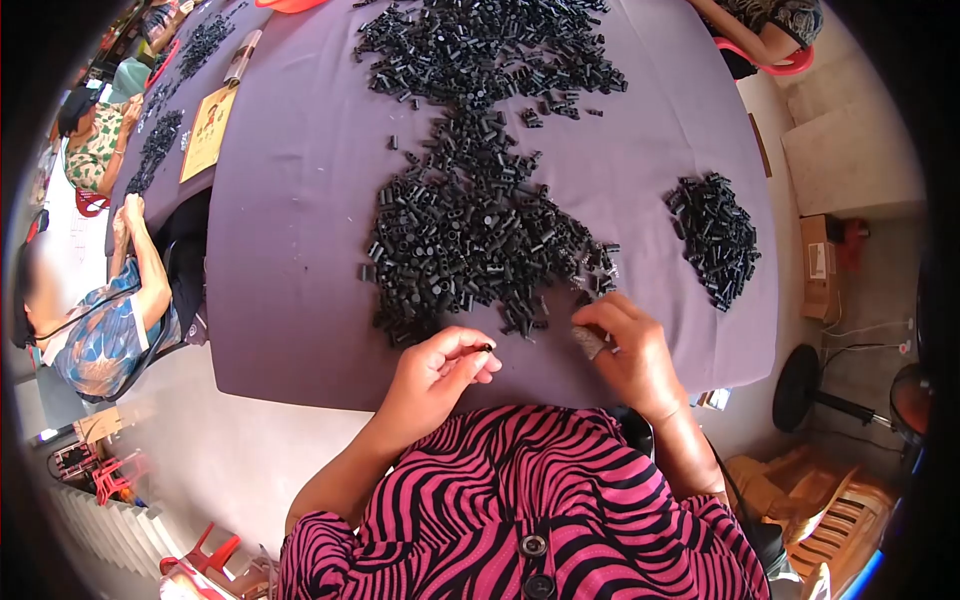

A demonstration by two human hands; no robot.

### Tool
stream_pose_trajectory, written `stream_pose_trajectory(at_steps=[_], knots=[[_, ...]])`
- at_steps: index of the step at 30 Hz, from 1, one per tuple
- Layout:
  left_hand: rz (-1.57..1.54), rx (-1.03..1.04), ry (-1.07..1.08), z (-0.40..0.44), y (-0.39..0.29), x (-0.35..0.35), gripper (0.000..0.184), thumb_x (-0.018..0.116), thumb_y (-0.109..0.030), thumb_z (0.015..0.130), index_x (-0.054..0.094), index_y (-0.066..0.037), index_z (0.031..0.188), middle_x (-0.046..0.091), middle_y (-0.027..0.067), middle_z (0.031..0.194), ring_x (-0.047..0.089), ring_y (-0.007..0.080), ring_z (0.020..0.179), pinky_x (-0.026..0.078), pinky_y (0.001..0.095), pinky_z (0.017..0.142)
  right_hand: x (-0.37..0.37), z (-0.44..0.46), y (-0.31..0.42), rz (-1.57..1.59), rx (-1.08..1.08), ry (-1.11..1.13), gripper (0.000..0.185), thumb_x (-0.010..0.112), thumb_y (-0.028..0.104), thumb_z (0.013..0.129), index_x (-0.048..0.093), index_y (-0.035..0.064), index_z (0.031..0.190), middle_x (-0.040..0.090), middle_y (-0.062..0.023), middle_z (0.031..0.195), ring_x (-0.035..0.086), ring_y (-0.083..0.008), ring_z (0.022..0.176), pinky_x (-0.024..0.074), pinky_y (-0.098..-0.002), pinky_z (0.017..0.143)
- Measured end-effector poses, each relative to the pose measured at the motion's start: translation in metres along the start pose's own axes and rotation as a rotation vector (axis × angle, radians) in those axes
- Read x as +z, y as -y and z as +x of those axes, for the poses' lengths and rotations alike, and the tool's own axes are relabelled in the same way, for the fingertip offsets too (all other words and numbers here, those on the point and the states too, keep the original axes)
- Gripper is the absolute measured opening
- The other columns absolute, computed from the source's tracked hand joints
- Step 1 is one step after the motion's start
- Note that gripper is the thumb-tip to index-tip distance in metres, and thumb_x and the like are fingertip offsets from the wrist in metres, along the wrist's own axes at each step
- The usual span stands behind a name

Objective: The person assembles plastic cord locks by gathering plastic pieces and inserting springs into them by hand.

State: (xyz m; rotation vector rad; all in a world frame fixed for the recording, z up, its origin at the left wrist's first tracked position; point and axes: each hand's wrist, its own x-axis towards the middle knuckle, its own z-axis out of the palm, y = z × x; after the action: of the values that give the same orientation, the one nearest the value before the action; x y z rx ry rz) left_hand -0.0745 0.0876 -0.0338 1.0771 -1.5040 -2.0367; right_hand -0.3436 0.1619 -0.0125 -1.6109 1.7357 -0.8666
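My left hand is closed in a pinch on a small black plastic cylinder, just over the near edge of the cloth. To the right, my right hand has thumb and fingers drawn together beside a few small shiny metal bits. A grey wrap covers one of its digits. Whatever those fingertips hold, if anything, is too small to make out. A large heap of short black cylinders lies in front of both hands. Off to the right sits a separate smaller pile of black cylinders.
A purple-grey cloth covers the table. At the left, two people sit by another table with black pieces and a yellow booklet. Another person's arm rests at the far right. A fan stands right of the table.
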Motion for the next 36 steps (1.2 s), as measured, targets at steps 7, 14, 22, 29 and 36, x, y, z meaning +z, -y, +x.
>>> stream_pose_trajectory(at_steps=[7, 14, 22, 29, 36], knots=[[-0.002, -0.002, -0.004, -0.003, 0.000, 0.002, 0.019, 0.057, -0.008, 0.107, 0.063, 0.002, 0.122, 0.074, 0.0110, 0.105, 0.070, 0.0146, 0.092, 0.057, 0.0300, 0.086, 0.019, 0.021, 0.012, -0.236, -0.179, -0.078, 0.028, 0.069, -0.005, 0.075, 0.068, 0.0048, 0.101, 0.064, -0.0116, 0.094, 0.068, -0.0355, 0.086, 0.0568, -0.0439, 0.073], [0.006, -0.004, -0.016, -0.009, 0.007, 0.000, 0.019, 0.058, -0.008, 0.106, 0.063, 0.003, 0.121, 0.073, 0.0112, 0.105, 0.070, 0.0150, 0.093, 0.058, 0.0301, 0.087, 0.034, 0.036, 0.020, -0.194, -0.305, -0.082, 0.024, 0.070, -0.002, 0.075, 0.068, 0.0042, 0.098, 0.062, -0.0111, 0.091, 0.067, -0.0341, 0.081, 0.0559, -0.0442, 0.069], [-0.039, 0.024, -0.035, -0.015, 0.012, -0.005, 0.019, 0.058, -0.007, 0.106, 0.064, 0.003, 0.121, 0.073, 0.0113, 0.105, 0.070, 0.0151, 0.092, 0.058, 0.0302, 0.086, 0.012, 0.037, 0.005, -0.181, -0.225, -0.049, 0.023, 0.073, 0.000, 0.079, 0.069, 0.0043, 0.101, 0.065, -0.0116, 0.096, 0.068, -0.0362, 0.085, 0.0569, -0.0432, 0.072], [-0.016, 0.017, -0.027, -0.010, 0.013, -0.004, 0.019, 0.058, -0.007, 0.106, 0.064, 0.003, 0.121, 0.074, 0.0115, 0.106, 0.071, 0.0149, 0.094, 0.058, 0.0300, 0.087, 0.034, 0.008, 0.020, -0.246, -0.242, 0.058, 0.025, 0.078, 0.005, 0.076, 0.066, 0.0053, 0.097, 0.061, -0.0115, 0.092, 0.067, -0.0339, 0.083, 0.0560, -0.0430, 0.071], [0.065, 0.051, -0.023, -0.009, 0.007, 0.003, 0.021, 0.058, -0.007, 0.106, 0.063, 0.003, 0.124, 0.074, 0.0109, 0.107, 0.070, 0.0140, 0.097, 0.058, 0.0297, 0.089, 0.042, 0.009, 0.018, -0.216, -0.236, 0.078, 0.021, 0.074, 0.001, 0.077, 0.064, 0.0040, 0.095, 0.060, -0.0127, 0.089, 0.067, -0.0334, 0.082, 0.0550, -0.0421, 0.068]])
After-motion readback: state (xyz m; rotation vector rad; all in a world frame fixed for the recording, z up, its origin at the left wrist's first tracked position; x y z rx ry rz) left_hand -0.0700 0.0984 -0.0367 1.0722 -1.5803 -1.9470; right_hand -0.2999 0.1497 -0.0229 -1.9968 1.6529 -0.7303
